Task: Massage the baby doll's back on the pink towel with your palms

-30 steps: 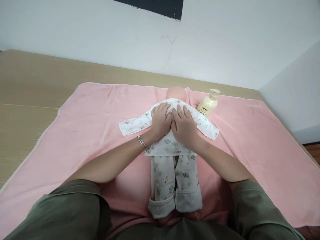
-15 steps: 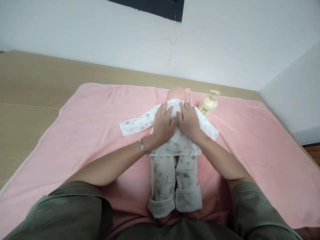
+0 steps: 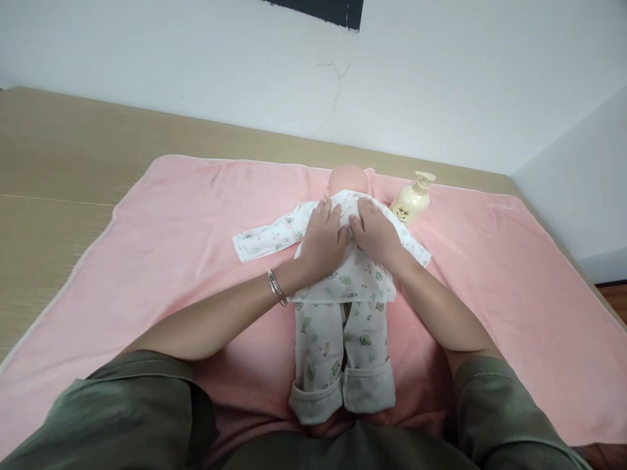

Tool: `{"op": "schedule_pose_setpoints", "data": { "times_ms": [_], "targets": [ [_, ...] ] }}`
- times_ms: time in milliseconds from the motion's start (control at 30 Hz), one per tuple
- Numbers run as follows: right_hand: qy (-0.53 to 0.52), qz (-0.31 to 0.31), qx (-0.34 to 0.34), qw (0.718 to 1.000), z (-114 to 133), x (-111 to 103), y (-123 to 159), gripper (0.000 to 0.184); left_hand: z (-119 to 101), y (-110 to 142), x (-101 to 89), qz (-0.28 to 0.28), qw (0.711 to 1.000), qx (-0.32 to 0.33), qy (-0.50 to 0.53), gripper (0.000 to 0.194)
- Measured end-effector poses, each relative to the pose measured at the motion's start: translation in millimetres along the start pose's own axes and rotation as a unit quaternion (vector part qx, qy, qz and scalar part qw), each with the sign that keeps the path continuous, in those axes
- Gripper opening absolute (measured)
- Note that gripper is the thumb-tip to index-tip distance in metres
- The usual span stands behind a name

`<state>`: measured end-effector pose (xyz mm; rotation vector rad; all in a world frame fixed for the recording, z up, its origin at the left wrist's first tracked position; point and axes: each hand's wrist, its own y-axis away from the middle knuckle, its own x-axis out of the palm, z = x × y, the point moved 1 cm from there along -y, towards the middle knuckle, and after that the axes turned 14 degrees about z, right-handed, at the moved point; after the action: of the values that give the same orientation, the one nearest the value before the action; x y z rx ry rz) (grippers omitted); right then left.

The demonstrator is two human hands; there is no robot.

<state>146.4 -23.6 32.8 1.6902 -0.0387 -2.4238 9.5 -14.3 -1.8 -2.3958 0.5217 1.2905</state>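
A baby doll (image 3: 347, 177) lies stretched out in front of me, its bald head at the far end. It wears a white printed top (image 3: 343, 287) and matching trousers (image 3: 321, 346) with turned-up cuffs. My left hand (image 3: 324, 240) rests flat on the left of the doll's upper body, fingers extended toward its head. On the other side, my right hand (image 3: 376, 234) lies flat too, its thumb close to the left thumb. Neither hand grips anything. The doll's sleeves spread out to both sides, and its face is hidden.
A pale yellow pump bottle (image 3: 411, 199) stands or leans just right of the doll's shoulder. Under everything is a pink blanket (image 3: 514, 313) on a tan wooden surface (image 3: 53, 150). A white wall (image 3: 196, 59) rises behind, with a dark panel (image 3: 337, 12) at the top.
My right hand has shifted slightly to the right across the doll's upper body, and my left hand a little as well. The camera view has tilted slightly.
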Motion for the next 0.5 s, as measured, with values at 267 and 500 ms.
{"op": "schedule_pose_setpoints", "data": {
  "times_ms": [267, 500],
  "targets": [
    [0.051, -0.040, -0.007, 0.998, 11, 8, 15, 0.054, 19, -22, -2.6, 0.020, 0.997, -0.025, 0.071, 0.053],
    [0.050, -0.031, -0.022, 0.998, -1, 1, 3, 0.044, 1, -6, -3.2, -0.004, 1.000, 0.006, -0.001, 0.053]
  ]
}}
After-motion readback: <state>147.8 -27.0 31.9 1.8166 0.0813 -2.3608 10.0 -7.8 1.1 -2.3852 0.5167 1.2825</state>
